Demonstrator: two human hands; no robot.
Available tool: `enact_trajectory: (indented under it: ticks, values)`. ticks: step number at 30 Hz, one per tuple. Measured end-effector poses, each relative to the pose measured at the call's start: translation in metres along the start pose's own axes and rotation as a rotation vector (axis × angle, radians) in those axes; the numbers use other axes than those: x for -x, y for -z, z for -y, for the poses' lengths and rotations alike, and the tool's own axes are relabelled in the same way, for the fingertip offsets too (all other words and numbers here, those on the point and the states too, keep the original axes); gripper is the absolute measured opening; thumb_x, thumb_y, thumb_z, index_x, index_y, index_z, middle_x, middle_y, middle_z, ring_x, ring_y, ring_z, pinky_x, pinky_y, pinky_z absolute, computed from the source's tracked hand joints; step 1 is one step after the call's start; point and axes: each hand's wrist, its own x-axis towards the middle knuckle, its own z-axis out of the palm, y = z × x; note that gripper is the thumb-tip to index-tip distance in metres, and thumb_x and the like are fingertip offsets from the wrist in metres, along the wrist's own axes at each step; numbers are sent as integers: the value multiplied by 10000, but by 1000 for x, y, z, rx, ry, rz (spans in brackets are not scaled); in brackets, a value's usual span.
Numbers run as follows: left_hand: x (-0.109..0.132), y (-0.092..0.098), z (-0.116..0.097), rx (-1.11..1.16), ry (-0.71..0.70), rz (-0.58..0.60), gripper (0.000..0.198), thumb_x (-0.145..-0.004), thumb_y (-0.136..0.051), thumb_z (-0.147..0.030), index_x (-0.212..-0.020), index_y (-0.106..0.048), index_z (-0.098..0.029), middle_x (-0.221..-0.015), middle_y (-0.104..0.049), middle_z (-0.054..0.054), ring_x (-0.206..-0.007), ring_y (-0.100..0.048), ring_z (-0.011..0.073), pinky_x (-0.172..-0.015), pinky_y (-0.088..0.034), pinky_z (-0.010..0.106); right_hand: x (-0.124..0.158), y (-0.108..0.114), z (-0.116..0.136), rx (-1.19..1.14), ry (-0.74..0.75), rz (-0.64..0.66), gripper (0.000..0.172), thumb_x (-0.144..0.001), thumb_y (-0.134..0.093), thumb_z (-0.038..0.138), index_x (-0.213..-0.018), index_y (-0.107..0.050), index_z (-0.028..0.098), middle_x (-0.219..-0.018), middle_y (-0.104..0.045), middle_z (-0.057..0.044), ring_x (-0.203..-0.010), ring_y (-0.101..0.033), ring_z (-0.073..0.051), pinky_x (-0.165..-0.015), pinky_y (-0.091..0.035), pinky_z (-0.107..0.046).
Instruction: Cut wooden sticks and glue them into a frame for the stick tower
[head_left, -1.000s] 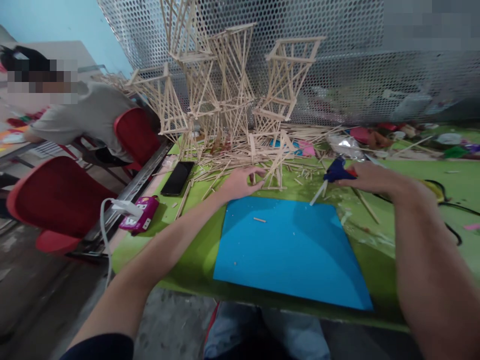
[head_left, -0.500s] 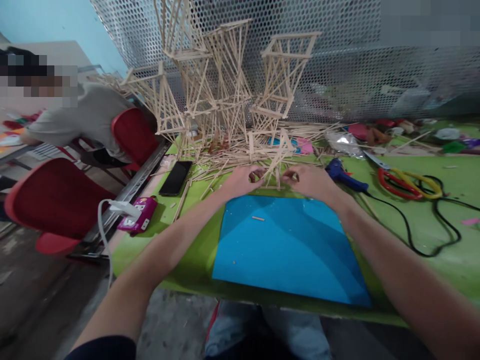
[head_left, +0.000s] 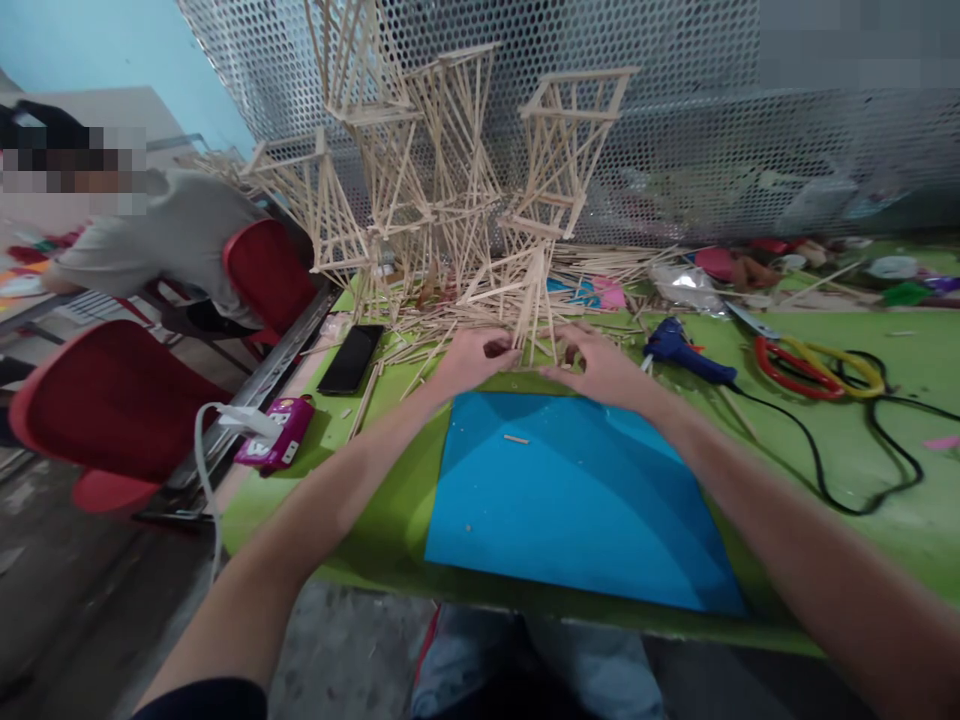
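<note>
Between my two hands stands a small frame of thin wooden sticks (head_left: 534,298), its sticks running together towards the top. My left hand (head_left: 476,360) is curled at the lower left of this frame, thumb and fingertips closed on its edge. On the other side, my right hand (head_left: 600,368) has thumb and forefinger apart, close by the frame's lower right; whether they touch it I cannot tell. In front of both hands lies a blue sheet (head_left: 570,500), with a short stick piece (head_left: 516,439) on it.
Tall stick towers (head_left: 450,130) and loose sticks stand behind, before a perforated metal screen (head_left: 697,130). At right lie a blue glue gun (head_left: 686,352) and scissors (head_left: 814,368). A phone (head_left: 351,358) and pink power strip (head_left: 276,432) are left. A person (head_left: 165,225) sits beyond red chairs (head_left: 120,400).
The small stick frame has turned and now stands more upright, its narrow end pointing up. The right thumb and forefinger have spread apart. My left hand has shifted slightly left.
</note>
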Motion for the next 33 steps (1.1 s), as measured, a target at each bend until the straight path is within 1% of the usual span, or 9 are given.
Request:
enact_trajectory:
  ticks: [2,4,8,10,13,17,22,29,33]
  values:
    - [1,4,-5,19,10,-24,352,-989,-696,-491,-837,-762,-180,-838,-784,37,-725,-664,161,-722,-491,290,2,2,2,-80,53,-26,684,-939,-720,614,-1520,-592,276,-1509,-641,-146,-1020,-735,-307,-892,-618,-472]
    - [3,5,-10,67,28,-61,385,-972,-710,-528,-809,-742,-180,-809,-758,34,-742,-657,166,-721,-478,291,4,4,3,-118,91,-46,674,-923,-757,587,-1505,-611,279,-1506,-657,-132,-1041,-741,-312,-878,-628,-457]
    - [4,2,-14,219,77,-73,398,-933,-755,-547,-813,-732,-169,-802,-737,39,-735,-646,156,-704,-472,285,2,8,2,-102,233,-142,272,-1002,-692,452,-1151,-768,238,-1127,-782,-102,-983,-743,-290,-879,-599,-416]
    - [4,0,-14,306,101,-57,414,-904,-788,-565,-815,-730,-165,-800,-736,44,-724,-644,151,-694,-480,284,0,12,2,-93,328,-195,196,-1018,-677,413,-1023,-766,239,-1038,-769,-94,-1004,-734,-294,-888,-578,-414]
    - [5,-2,-16,417,126,-43,440,-841,-846,-590,-840,-736,-165,-794,-736,48,-712,-642,149,-675,-494,285,2,18,5,-127,419,-236,169,-1021,-687,393,-964,-733,240,-998,-750,-82,-970,-720,-274,-859,-561,-390]
    - [10,2,-23,452,118,-38,430,-827,-872,-569,-841,-729,-164,-804,-739,47,-717,-641,142,-670,-497,280,8,25,14,-146,430,-253,228,-1015,-707,439,-905,-663,244,-944,-711,-62,-891,-679,-244,-810,-545,-368]
    - [16,7,-33,393,103,-23,413,-856,-857,-559,-911,-740,-167,-867,-778,60,-762,-682,150,-679,-512,276,15,26,27,-185,302,-294,403,-914,-802,598,-904,-575,264,-960,-632,-57,-854,-624,-237,-736,-539,-361]
    - [17,8,-40,429,126,9,491,-818,-876,-611,-921,-713,-160,-925,-807,93,-821,-740,179,-720,-580,290,17,27,32,-175,262,-289,524,-874,-775,736,-870,-539,268,-930,-627,-54,-803,-592,-218,-706,-525,-366]
    - [18,10,-41,445,121,39,487,-847,-857,-607,-965,-713,-157,-968,-810,102,-863,-757,193,-736,-593,301,17,27,31,-170,282,-319,531,-845,-816,725,-874,-547,268,-916,-620,-50,-794,-585,-214,-680,-517,-360]
